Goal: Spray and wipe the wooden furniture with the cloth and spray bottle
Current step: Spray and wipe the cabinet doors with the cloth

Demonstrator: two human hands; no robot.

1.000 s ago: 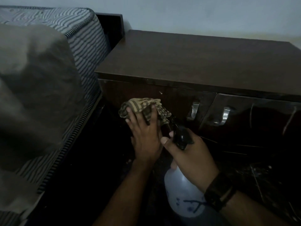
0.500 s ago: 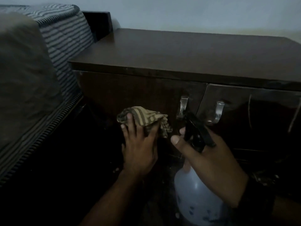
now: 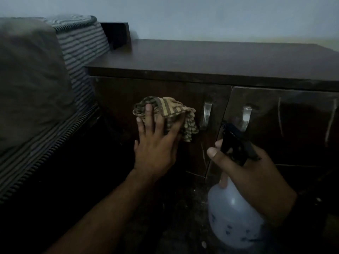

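A dark wooden cabinet (image 3: 211,57) fills the middle and right of the head view, with two doors and metal handles. My left hand (image 3: 156,143) presses a striped tan cloth (image 3: 172,110) flat against the left door, fingers spread over it. My right hand (image 3: 249,173) grips a white spray bottle (image 3: 233,219) by its neck, below and to the right of the cloth. The bottle's black trigger head (image 3: 236,142) points up toward the right door.
A striped mattress (image 3: 78,52) with a grey pillow (image 3: 29,85) stands close on the left. A dark headboard (image 3: 115,33) rises behind it. Two metal handles (image 3: 207,114) sit just right of the cloth. The floor below is dark and speckled.
The view has shifted, so the cabinet front shows more fully. My left hand keeps the cloth on the left door and has slid toward the handles; my right hand still holds the bottle.
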